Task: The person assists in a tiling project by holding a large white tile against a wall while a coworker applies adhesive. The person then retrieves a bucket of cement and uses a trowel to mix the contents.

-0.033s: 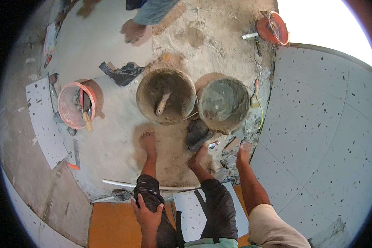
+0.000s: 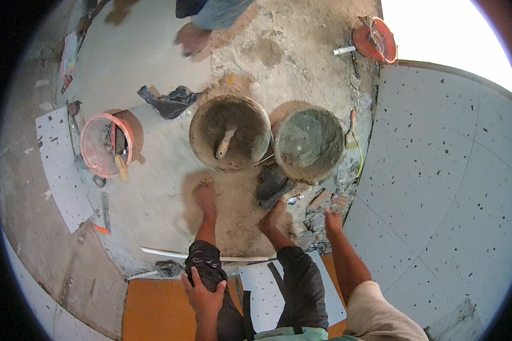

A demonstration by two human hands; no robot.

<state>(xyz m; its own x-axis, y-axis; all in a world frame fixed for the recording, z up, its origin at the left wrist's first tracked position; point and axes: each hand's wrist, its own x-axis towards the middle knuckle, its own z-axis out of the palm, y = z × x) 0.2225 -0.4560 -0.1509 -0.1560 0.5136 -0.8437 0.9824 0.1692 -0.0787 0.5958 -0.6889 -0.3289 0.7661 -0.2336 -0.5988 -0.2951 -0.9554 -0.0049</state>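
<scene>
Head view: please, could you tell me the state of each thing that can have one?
Left hand, open, resting on left knee
Right hand, near rubble, grip unclear
Middle bucket, uncovered, dirty, trowel inside
Bucket to its right, uncovered, grey mix inside
Pink bucket, uncovered, tools inside
Red bucket, uncovered, contents unclear
Black plastic, crumpled
Co-worker's hand, blurred, grip unclear

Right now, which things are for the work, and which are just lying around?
Probably for the work:
round bucket of grey, wet-looking mix
grey-brown, dirt-coated round bucket
wooden-handled tool inside it
pink round bucket holding tools

Probably just lying about:
crumpled black plastic bag
long thin white strip
</scene>
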